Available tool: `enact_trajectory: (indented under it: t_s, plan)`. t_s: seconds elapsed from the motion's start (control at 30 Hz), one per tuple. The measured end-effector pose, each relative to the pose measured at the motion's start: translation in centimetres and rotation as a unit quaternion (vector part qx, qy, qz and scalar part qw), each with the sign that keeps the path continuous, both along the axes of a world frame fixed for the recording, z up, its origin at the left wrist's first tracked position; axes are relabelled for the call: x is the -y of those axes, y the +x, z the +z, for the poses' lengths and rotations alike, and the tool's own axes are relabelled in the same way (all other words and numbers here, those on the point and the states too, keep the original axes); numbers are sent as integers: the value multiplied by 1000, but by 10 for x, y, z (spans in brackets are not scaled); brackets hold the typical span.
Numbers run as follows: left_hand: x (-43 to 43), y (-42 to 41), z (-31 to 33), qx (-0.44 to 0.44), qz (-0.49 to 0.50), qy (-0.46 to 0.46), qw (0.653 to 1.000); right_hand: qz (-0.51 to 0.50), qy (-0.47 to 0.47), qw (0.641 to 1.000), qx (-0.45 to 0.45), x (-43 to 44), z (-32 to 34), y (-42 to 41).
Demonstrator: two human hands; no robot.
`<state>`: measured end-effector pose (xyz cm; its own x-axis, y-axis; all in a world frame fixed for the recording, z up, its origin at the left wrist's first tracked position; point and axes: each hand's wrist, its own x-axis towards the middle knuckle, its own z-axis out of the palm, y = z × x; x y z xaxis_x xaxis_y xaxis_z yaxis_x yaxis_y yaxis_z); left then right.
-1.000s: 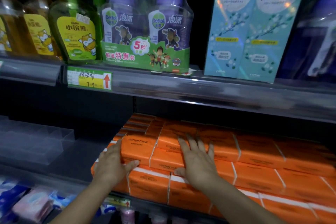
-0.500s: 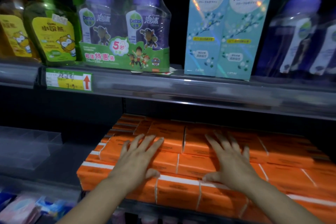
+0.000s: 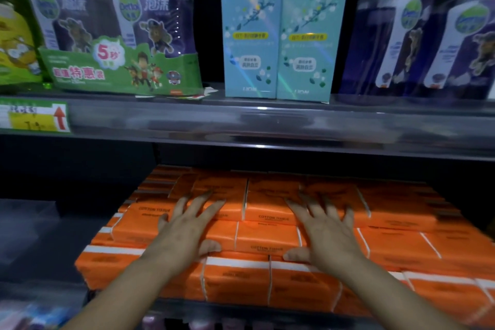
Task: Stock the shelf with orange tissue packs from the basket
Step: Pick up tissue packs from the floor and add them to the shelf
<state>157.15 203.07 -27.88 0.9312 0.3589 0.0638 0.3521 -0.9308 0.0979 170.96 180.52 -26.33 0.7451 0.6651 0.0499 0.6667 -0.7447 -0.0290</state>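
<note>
**Two hands pressed flat on stacked orange tissue packs on a shop shelf**

Seen from a head camera looking forward and down at a dim shop shelf. Both of the person's bare forearms reach in from the bottom edge.

The left hand (image 3: 184,233) lies palm down on the orange tissue packs (image 3: 267,241), its fingers (image 3: 199,202) straight and spread, thumb out to the side. It grips nothing and only rests on the tops of the packs. The right hand (image 3: 326,233) lies the same way just beside it, fingers (image 3: 296,206) spread and flat, also holding nothing. A pack with the printed words "COTTON TISSUE" shows in the gap between the two hands.

The packs fill the middle and right of the lower shelf (image 3: 48,249). They sit in close rows stacked in layers, stepping up toward the back, each with a white band along one edge. The left part of this shelf is dark and bare.

On the upper shelf (image 3: 267,126) stand:
- a twin pack of purple soap bottles (image 3: 115,35) in a green cartoon sleeve
- two tall light-blue boxes (image 3: 278,29) side by side
- more purple bottles (image 3: 417,29) to the right
- a yellow-green bottle (image 3: 13,45), cut off at the far left

A green and yellow price tag (image 3: 34,118) with a red arrow sits on that shelf's front rail. The frame is slightly blurred.
</note>
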Motion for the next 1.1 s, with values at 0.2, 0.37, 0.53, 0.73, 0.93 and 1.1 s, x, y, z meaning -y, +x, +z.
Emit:
enact_trajectory:
  t_s: [0.2, 0.37, 0.53, 0.73, 0.93, 1.1]
  plan:
    - [0, 0, -2, -5, 5, -2, 1000, 7, 0, 1000, 0, 0, 0, 0]
    - [2, 0, 2, -1, 22, 15, 1000, 19, 5, 1000, -14, 0, 2, 1]
    - [26, 0, 14, 31, -47, 119, 991, 26, 36, 999, -3, 18, 7, 4]
    - [77, 34, 20, 78, -146, 161, 973, -13, 9, 1000, 14, 71, 17, 24]
    - [132, 76, 29, 30, -191, 99, 976, -57, -23, 998, -12, 126, 22, 54]
    - [148, 102, 25, 2, -179, 93, 979, -42, -10, 999, -20, 142, 17, 65]
